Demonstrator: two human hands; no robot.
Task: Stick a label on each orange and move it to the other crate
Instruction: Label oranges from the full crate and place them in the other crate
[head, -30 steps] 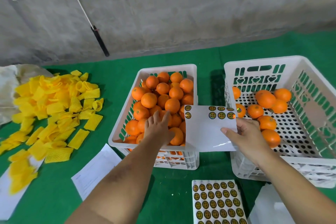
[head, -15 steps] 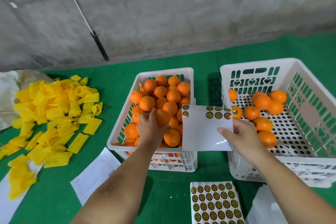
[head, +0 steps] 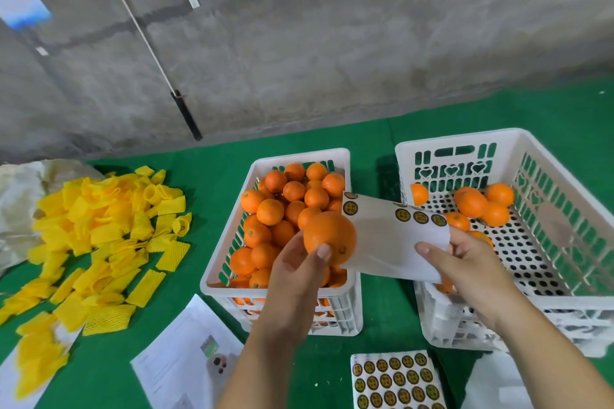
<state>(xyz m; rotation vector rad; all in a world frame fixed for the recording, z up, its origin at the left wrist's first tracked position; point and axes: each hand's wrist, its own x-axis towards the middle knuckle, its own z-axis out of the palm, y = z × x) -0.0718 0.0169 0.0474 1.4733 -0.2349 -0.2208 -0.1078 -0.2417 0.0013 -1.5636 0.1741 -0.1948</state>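
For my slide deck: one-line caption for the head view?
Left hand lifts an orange from the full crate while right hand holds a label sheet.

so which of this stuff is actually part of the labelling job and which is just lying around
In use: orange in left hand; label sheet in right hand; full crate; receiving crate; spare label sheet.

Lying about: yellow foam nets; printed papers.
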